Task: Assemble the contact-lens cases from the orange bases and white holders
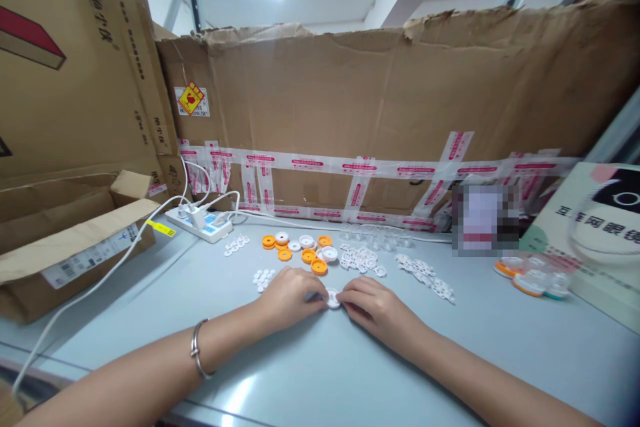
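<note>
Between my two hands, low over the table, is a small round white plastic piece (pixel 333 298). The fingertips of my left hand (pixel 293 295) pinch its left edge. From the other side, the closed fingers of my right hand (pixel 377 303) grip its right edge. Just beyond lie several orange round pieces (pixel 319 267) and white round pieces (pixel 307 241), some stacked. Small white discs (pixel 263 278) lie in a cluster behind my left hand. White cut-out parts (pixel 360 259) form a pile behind my right hand, with a further strip of white parts (pixel 425 275) to its right.
Clear plastic pieces (pixel 377 237) line the back by a tall cardboard panel (pixel 320 100). A power strip (pixel 200 223) with white cables and an open carton (pixel 75 247) stand left. To the right are capped round assemblies (pixel 533 275) and a printed box (pixel 595 233).
</note>
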Action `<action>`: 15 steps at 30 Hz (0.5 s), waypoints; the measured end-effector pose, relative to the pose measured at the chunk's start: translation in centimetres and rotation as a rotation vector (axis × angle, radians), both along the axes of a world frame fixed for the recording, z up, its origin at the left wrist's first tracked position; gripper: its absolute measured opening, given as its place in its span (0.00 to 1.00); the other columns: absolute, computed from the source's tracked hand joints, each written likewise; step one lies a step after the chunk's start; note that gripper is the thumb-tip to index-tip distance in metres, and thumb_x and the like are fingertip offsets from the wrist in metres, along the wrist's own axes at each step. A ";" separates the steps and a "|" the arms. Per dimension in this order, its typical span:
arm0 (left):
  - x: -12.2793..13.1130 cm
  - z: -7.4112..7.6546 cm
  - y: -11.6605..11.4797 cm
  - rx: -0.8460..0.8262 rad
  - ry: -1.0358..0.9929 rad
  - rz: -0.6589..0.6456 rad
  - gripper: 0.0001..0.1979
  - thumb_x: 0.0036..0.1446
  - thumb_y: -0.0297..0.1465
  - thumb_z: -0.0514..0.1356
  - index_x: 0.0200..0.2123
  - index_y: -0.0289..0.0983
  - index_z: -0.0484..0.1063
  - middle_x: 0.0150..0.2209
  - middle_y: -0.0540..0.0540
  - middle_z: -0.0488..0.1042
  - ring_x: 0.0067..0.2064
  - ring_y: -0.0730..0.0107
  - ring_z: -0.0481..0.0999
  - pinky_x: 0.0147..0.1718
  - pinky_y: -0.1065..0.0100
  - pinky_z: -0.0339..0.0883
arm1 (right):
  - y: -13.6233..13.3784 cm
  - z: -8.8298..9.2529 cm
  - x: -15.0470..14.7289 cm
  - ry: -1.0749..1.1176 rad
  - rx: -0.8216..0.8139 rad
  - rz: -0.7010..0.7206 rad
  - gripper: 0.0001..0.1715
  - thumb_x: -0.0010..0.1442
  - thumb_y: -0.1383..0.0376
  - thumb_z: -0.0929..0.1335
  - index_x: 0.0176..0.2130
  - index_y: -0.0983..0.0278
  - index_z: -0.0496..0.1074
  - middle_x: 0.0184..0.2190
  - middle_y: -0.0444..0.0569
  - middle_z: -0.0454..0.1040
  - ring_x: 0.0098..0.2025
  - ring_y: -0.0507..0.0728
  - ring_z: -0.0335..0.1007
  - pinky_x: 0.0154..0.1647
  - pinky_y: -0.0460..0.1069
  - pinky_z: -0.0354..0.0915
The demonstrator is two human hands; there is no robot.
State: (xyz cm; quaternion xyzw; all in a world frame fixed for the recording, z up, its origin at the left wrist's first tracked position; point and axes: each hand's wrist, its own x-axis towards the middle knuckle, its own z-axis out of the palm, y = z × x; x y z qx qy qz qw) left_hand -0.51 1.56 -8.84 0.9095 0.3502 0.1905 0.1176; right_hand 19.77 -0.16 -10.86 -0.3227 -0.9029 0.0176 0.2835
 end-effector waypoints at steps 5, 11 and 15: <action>0.0 0.0 0.0 -0.008 -0.008 -0.003 0.07 0.52 0.29 0.59 0.34 0.40 0.76 0.34 0.50 0.78 0.37 0.69 0.74 0.38 0.72 0.63 | 0.0 0.3 0.1 0.017 -0.033 -0.004 0.15 0.56 0.74 0.61 0.38 0.62 0.72 0.31 0.50 0.73 0.35 0.56 0.68 0.36 0.51 0.65; 0.0 -0.1 -0.1 0.000 -0.019 -0.009 0.06 0.52 0.29 0.59 0.34 0.40 0.75 0.35 0.51 0.78 0.38 0.69 0.75 0.38 0.72 0.63 | -0.1 0.2 0.2 -0.061 -0.024 -0.018 0.17 0.56 0.74 0.61 0.40 0.61 0.73 0.32 0.51 0.72 0.35 0.57 0.67 0.37 0.52 0.63; 0.0 -0.2 0.0 0.009 -0.024 -0.019 0.07 0.52 0.29 0.58 0.34 0.40 0.75 0.35 0.51 0.78 0.38 0.70 0.75 0.38 0.72 0.63 | -0.2 0.1 0.3 -0.081 -0.041 -0.029 0.17 0.56 0.74 0.61 0.40 0.60 0.73 0.32 0.50 0.72 0.34 0.56 0.67 0.36 0.52 0.62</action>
